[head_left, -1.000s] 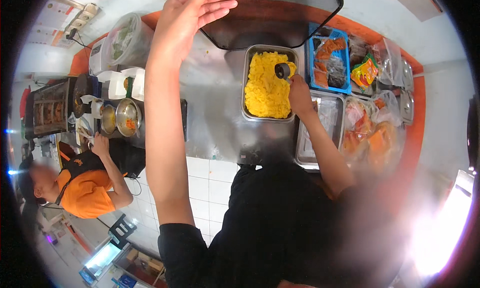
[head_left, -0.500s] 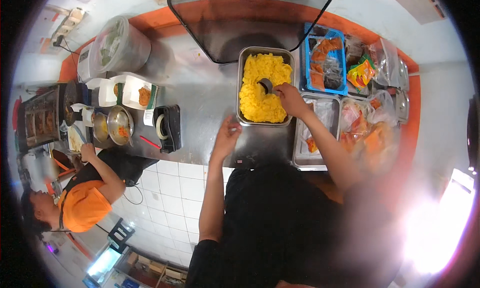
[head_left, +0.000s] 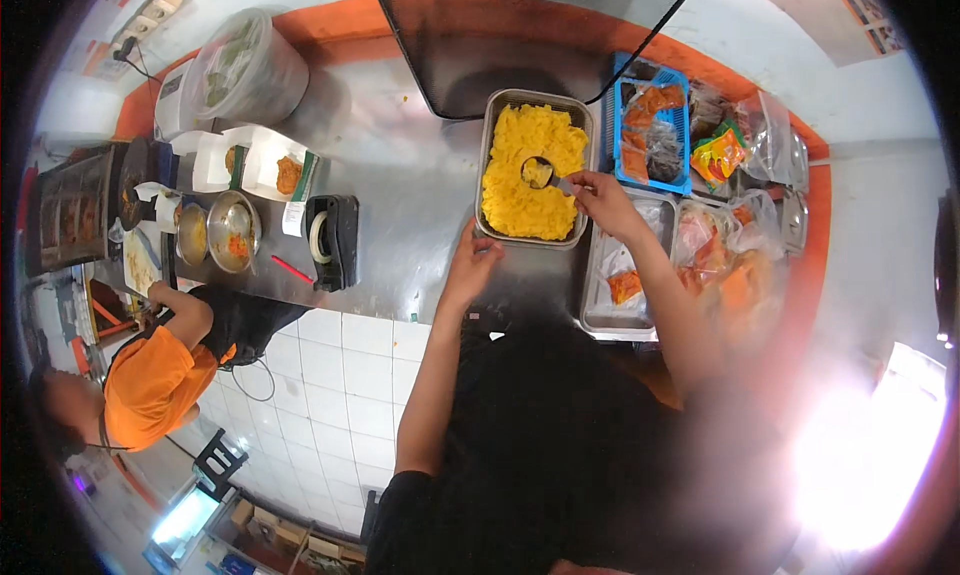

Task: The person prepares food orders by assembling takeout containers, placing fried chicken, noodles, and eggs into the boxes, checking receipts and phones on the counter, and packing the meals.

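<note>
A deep rectangular metal pan (head_left: 482,215) of yellow, crumbly food (head_left: 530,140) sits on the steel counter in front of me. My right hand (head_left: 603,203) is closed around the short handle of a round-bowled metal spoon (head_left: 537,172). The bowl rests on the yellow food near the pan's middle, with some of it showing inside the rim. At the pan's near left corner is my left hand (head_left: 473,265), holding nothing. Its fingers are slightly bent and apart, and the fingertips are at the pan's edge; whether they touch is hard to tell.
A black mesh cover (head_left: 520,35) stands behind the pan. To the right are a blue basket (head_left: 690,125) of bagged food and a metal tray (head_left: 622,323). Leftward lie a tape dispenser (head_left: 340,240), open food boxes (head_left: 215,175), and metal bowls (head_left: 250,260). A person in orange (head_left: 160,385) works at far left.
The yellow food lies flatter and more evenly in the pan. The spoon's bowl has tilted, its round face now showing. My left hand has come closer to the pan's corner.
</note>
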The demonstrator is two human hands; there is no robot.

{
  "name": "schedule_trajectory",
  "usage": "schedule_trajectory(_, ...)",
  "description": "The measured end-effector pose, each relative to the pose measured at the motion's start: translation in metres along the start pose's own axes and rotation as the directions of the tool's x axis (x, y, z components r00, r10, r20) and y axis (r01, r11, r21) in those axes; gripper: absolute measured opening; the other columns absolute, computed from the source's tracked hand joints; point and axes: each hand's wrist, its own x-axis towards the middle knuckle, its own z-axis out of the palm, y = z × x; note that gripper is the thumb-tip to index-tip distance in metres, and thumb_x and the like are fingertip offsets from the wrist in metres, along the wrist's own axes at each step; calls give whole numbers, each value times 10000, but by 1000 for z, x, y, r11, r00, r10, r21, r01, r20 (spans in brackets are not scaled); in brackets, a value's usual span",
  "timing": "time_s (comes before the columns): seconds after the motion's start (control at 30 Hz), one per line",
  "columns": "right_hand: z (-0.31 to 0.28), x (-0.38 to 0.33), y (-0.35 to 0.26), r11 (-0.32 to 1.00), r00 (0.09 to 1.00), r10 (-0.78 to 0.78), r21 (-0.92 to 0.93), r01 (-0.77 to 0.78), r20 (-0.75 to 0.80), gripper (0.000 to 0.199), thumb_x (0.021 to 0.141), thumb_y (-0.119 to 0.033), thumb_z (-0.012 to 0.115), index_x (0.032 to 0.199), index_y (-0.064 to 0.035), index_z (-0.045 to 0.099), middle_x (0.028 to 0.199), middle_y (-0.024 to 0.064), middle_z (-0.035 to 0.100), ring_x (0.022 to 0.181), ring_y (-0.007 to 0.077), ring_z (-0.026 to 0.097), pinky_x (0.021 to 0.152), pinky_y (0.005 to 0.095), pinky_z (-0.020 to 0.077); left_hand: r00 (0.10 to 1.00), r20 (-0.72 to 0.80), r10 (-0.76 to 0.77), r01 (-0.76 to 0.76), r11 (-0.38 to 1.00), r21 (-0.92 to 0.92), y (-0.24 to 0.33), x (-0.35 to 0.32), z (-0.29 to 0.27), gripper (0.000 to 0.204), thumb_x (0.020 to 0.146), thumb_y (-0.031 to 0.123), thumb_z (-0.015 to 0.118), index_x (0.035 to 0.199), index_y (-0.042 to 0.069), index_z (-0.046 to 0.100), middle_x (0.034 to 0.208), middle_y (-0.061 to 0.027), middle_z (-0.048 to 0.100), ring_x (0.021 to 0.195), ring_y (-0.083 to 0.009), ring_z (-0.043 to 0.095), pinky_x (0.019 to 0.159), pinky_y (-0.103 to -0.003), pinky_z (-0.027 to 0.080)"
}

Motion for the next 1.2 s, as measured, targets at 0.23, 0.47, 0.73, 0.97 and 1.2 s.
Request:
schedule_trajectory(0.23, 83, -25, 32, 685, 753, -633, -582, 437, -179, 223, 919, 7, 546, 1126, 47, 619, 949, 187, 616, 884, 336, 666, 727, 420, 530, 996, -43, -83, 69, 965, -253, -1, 4, 13, 725, 940, -25, 525, 1582, 37, 193, 1187, -146, 589, 1053, -205, 640, 858, -313, 538)
schedule_trajectory(0.47, 127, -38, 41, 582, 858, -506, -700, 413, 86, 390, 834, 32, 534, 1221, 82, 534, 1132, 252, 501, 977, 415, 626, 822, 434, 544, 988, -103, -118, 80, 945, -316, 0, 1, 18, 686, 934, -34, 484, 1573, 32, 246, 1139, -129, 614, 1030, -173, 631, 866, -289, 526)
schedule_trajectory(0.73, 97, -5, 58, 716, 841, -526, -469, 517, 123, 235, 925, -15, 561, 1134, 46, 649, 868, 184, 588, 787, 299, 639, 656, 355, 501, 995, -42, -86, 74, 970, -230, 2, 5, 12, 709, 915, -45, 449, 1584, 36, 230, 1246, -179, 598, 1133, -223, 626, 948, -321, 517)
schedule_trajectory(0.97, 81, -4, 81, 982, 993, -106, 153, 114, -58, 254, 1017, -115, 551, 1173, 73, 621, 769, 24, 593, 644, 89, 505, 623, 268, 439, 994, -17, -110, 105, 976, -193, 3, -5, 6, 704, 933, -33, 469, 1590, 60, 232, 1299, -161, 589, 1191, -240, 605, 967, -334, 508)
schedule_trajectory(1.2, 72, -19, 80, 973, 995, -63, 217, 80, -83, 272, 1016, -109, 530, 1184, 89, 610, 710, 8, 569, 641, 80, 499, 601, 241, 407, 978, -151, 143, -129, 986, 103, 50, -7, -29, 644, 898, -73, 495, 1522, 9, 362, 1382, -152, 566, 1213, -226, 592, 1015, -307, 472)
